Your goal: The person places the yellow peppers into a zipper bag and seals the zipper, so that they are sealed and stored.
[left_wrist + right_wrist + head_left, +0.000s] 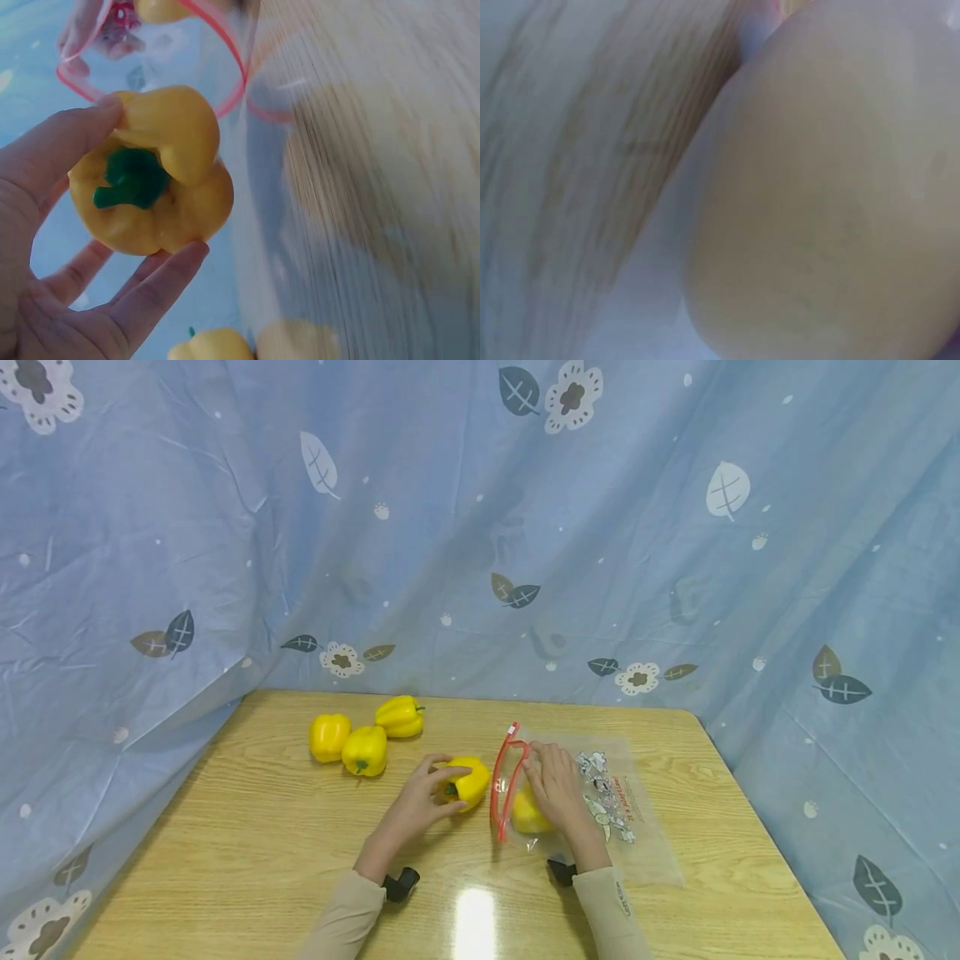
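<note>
Left hand (420, 803) grips a yellow bell pepper (472, 782), stem toward the palm; just right of its fingertips, I see the clear zip bag (618, 814) opening toward it; right hand (558, 785) lies on that bag, pinching or not I can't tell.

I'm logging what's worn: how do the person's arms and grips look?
The left sleeve and right sleeve are beige, the right with small dark lettering. A black piece sits at each wrist. Left grip and right grip wear no gloves.
</note>
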